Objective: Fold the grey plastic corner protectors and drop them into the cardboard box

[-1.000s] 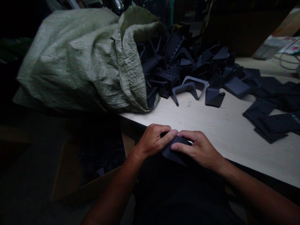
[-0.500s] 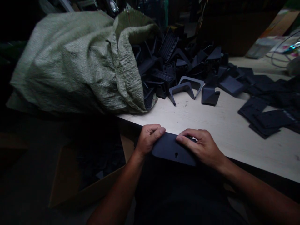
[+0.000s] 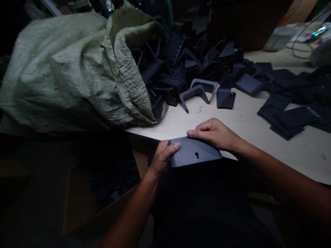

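A dark grey plastic bracket with a flat face and a keyhole slot is held just off the front edge of the table. My left hand grips its left end, thumb lying on the flat face. Along the upper edge, my right hand is closed with thumb and forefinger at the rim; its other fingers are curled and partly hidden. Beyond my hands, two U-shaped brackets and an angled bracket lie on the table.
A pale green woven sack lies on its side at left, with dark plastic parts spilling from its mouth. Flat dark plates are piled on the pale table at right. A cardboard box holding dark parts stands below left.
The bracket has tilted so its flat face shows more and its right end is raised. My right hand has moved up and slightly left along the edge. The camera view has shifted.
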Demonstrator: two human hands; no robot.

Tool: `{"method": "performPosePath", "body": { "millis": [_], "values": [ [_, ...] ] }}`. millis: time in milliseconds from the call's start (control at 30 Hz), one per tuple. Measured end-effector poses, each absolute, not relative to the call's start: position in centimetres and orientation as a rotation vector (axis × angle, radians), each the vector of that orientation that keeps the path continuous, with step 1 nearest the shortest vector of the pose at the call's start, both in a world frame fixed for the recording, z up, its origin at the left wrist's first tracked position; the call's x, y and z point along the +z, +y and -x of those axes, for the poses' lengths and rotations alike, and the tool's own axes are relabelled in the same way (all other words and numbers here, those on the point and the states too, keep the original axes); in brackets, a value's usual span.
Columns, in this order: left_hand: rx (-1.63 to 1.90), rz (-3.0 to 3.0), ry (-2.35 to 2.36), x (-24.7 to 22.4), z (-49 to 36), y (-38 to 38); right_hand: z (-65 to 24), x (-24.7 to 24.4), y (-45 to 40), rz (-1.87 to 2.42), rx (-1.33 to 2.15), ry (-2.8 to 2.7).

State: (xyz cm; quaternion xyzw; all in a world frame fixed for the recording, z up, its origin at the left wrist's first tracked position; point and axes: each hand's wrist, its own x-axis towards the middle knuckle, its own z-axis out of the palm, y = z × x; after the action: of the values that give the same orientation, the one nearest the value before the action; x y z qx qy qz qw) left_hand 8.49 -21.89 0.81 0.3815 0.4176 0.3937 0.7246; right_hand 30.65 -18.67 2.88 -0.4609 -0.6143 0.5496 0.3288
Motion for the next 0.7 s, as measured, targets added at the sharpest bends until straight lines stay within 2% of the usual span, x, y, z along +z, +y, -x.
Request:
{"method": "performPosePath", "body": {
  "millis": [167,233,300,367,433,500,600,700],
  "values": [
    [1.145,-0.759,1.048,0.3,-7.9,-20.7,-31.2,3.5,-17.9,1.267,0.776,-1.606],
    [1.325,-0.734,1.098,0.2,-7.5,-20.1,-31.5,3.7,-18.5,1.318,0.643,-1.546],
    [1.469,-0.731,1.130,0.1,-7.2,-19.7,-31.5,3.6,-19.6,1.349,0.767,-1.444],
    [1.531,-0.765,1.146,0.1,-7.2,-19.6,-30.7,3.0,-20.7,1.289,1.116,-1.340],
    [1.484,-0.847,1.142,-0.1,-7.4,-19.9,-29.3,2.3,-21.5,1.160,1.513,-1.206],
    [1.384,-0.957,1.119,-0.3,-7.8,-20.3,-27.7,1.7,-21.8,1.034,1.754,-1.015],
    [1.302,-1.056,1.069,-0.4,-7.9,-21.1,-26.4,1.1,-21.7,0.939,1.756,-0.863],
    [1.246,-0.950,0.970,-0.3,-7.7,-21.3,-26.7,1.3,-21.9,0.953,1.644,-1.077]
  ]
}}
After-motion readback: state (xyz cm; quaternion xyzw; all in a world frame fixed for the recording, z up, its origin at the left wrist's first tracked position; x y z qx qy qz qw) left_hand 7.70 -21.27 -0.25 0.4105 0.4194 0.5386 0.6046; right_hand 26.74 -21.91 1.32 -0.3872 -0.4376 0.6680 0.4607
